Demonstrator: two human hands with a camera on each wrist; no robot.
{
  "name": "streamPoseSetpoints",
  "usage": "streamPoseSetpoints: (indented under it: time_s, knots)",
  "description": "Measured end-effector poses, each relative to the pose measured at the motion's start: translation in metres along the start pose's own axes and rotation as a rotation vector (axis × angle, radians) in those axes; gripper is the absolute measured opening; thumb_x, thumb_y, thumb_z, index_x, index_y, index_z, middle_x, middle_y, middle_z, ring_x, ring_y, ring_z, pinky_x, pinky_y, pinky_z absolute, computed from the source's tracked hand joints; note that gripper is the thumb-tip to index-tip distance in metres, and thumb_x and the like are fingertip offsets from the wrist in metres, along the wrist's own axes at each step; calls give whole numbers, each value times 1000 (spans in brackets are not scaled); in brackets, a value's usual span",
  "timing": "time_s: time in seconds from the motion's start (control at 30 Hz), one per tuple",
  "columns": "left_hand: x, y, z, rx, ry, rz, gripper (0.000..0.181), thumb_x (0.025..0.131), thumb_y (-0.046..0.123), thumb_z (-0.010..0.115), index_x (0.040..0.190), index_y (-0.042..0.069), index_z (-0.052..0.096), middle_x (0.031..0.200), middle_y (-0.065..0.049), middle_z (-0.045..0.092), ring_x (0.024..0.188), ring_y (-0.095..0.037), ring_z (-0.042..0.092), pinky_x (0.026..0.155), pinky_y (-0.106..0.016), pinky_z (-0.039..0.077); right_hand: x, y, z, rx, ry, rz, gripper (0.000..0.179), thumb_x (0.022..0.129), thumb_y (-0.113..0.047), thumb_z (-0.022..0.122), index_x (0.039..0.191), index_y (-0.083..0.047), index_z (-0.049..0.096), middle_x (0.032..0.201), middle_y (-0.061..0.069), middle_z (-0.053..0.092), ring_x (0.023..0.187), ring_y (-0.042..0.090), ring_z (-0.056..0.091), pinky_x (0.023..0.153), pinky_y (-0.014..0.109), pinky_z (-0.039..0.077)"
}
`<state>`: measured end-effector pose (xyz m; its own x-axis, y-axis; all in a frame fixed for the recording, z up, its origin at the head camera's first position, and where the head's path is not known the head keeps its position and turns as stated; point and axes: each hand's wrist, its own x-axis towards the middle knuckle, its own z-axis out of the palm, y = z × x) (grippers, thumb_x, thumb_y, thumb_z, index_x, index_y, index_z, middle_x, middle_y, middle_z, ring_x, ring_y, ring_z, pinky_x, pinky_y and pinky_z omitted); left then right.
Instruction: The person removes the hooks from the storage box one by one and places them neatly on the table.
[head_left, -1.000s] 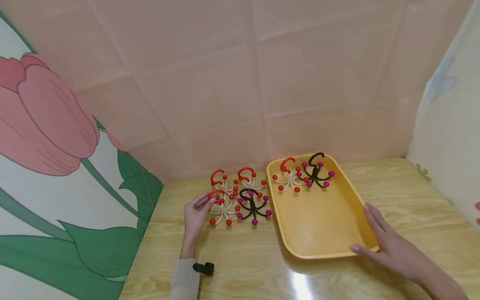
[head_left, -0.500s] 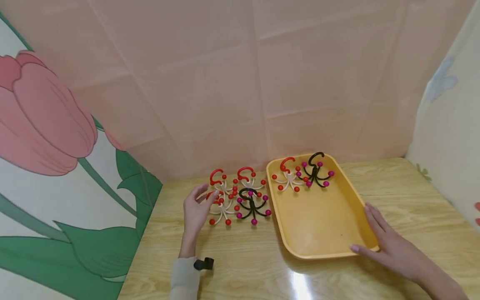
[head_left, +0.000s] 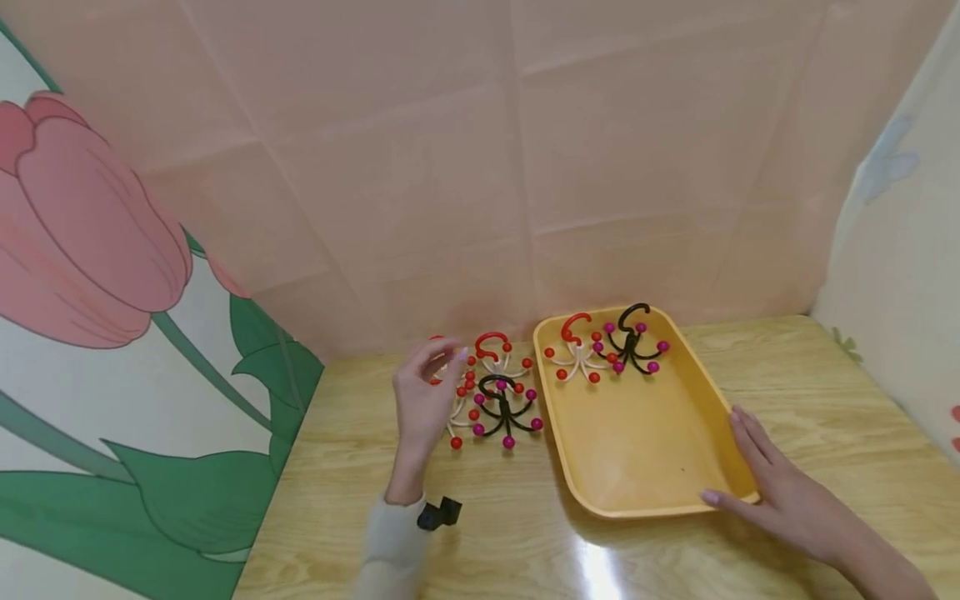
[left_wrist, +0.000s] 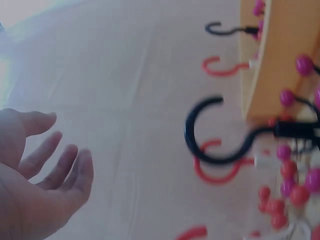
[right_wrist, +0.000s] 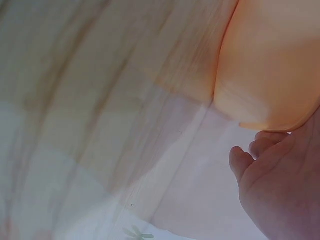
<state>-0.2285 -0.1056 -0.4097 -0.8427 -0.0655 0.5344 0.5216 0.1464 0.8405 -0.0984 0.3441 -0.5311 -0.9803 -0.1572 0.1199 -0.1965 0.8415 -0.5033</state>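
In the head view my left hand (head_left: 424, 408), fingers loosely bent, hovers with nothing in it over a group of hook hangers with ball-tipped arms. It partly hides two white hangers with red hooks. Beside it are a third red-hooked hanger (head_left: 493, 354) and a black hanger (head_left: 505, 410) with magenta balls. The left wrist view has the black hook (left_wrist: 189, 130) right of the left hand's loose fingers. My right hand (head_left: 787, 492) rests at the near right corner of a yellow tray (head_left: 558, 442), straight fingers along its side and thumb at the front rim.
Inside the tray, at its far end, sit a red-hooked white hanger (head_left: 578, 354) and a black hanger (head_left: 632, 346). A pinkish sheet (head_left: 405, 167) rises behind the wooden table (head_left: 495, 525). A flower-print panel (head_left: 112, 333) borders the left side.
My left hand has let go of the nearest red-hooked hanger, whose hook tipped down, and has risen and moved right over the group. My right hand and the tray stay in place.
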Motion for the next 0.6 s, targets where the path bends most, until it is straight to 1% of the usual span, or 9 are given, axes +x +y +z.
streamPoseSetpoints:
  time_s: [0.1,0.17,0.23,0.3,0.37,0.4,0.43,0.5,0.6]
  knots:
    - [1,5,14,-24,-58,0,18,95,15,79,110,3,78,107,-16,76,99,-16,73,93,-28,63,0,0,1,9,2,-2,118,92,-44,79,170,-17,-5,178,10,-12,141,71,32,98,84,34]
    - [1,9,25,-22,-97,-22,19,96,18,79,110,6,78,106,-13,78,98,-18,74,92,-30,63,-1,0,1,18,6,-3,117,93,-43,79,170,-17,-5,178,9,-12,143,70,29,113,80,22]
    - [3,12,36,-10,-135,-46,20,96,19,79,111,7,78,107,-10,79,98,-20,75,91,-33,63,-2,0,2,20,11,-7,115,94,-42,78,170,-17,-5,178,8,-12,145,69,28,127,60,5]
    - [5,13,48,-6,-177,-61,21,96,19,79,113,7,78,109,-10,79,99,-23,75,91,-37,63,-2,0,2,19,15,-10,114,94,-42,78,170,-18,-4,178,7,-11,145,68,28,127,42,-6]
    - [8,14,61,-11,-220,-73,23,97,20,78,115,6,77,111,-10,79,100,-25,75,91,-37,64,-2,0,2,12,17,-12,115,94,-43,79,170,-17,-4,178,7,-11,145,68,29,128,46,-1]
    - [9,14,67,-7,-242,-74,24,97,20,78,116,6,77,112,-11,79,101,-25,75,91,-36,64,-2,0,1,12,19,-12,116,93,-43,79,170,-17,-3,178,7,-11,144,68,30,128,58,7]
    - [10,14,74,-10,-260,-75,25,97,21,78,117,6,77,113,-11,79,101,-25,75,91,-36,64,-2,0,1,7,20,-13,116,92,-43,80,170,-17,-3,178,8,-10,142,69,32,121,70,17]
    - [13,15,87,-9,-291,-80,26,98,23,77,118,7,77,115,-12,78,102,-24,75,91,-32,63,-2,0,0,-6,19,-16,118,92,-44,80,170,-16,-3,178,8,-10,139,69,36,102,82,33]
    - [18,13,105,-6,-328,-85,27,98,24,77,120,8,76,119,-13,78,107,-20,74,91,-27,62,-1,0,0,-25,17,-22,119,91,-44,81,170,-14,-3,178,9,-10,134,70,41,94,82,40]
